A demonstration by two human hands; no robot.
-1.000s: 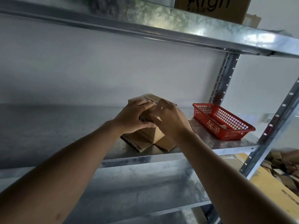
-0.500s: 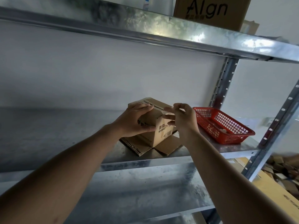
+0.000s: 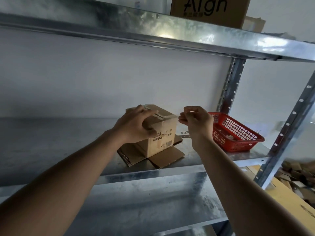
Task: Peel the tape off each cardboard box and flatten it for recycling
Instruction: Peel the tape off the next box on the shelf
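Left hand (image 3: 136, 125) clamps the cardboard box (image 3: 160, 133) from its left side, fingers curled over the top, thumb on the front face. Box sits on the middle metal shelf (image 3: 68, 150), bottom flaps splayed flat. Right hand (image 3: 196, 120) raised just right of the box, fingertips pinching clear tape (image 3: 167, 117) stretched off the top edge. Red basket (image 3: 238, 133) beside it.
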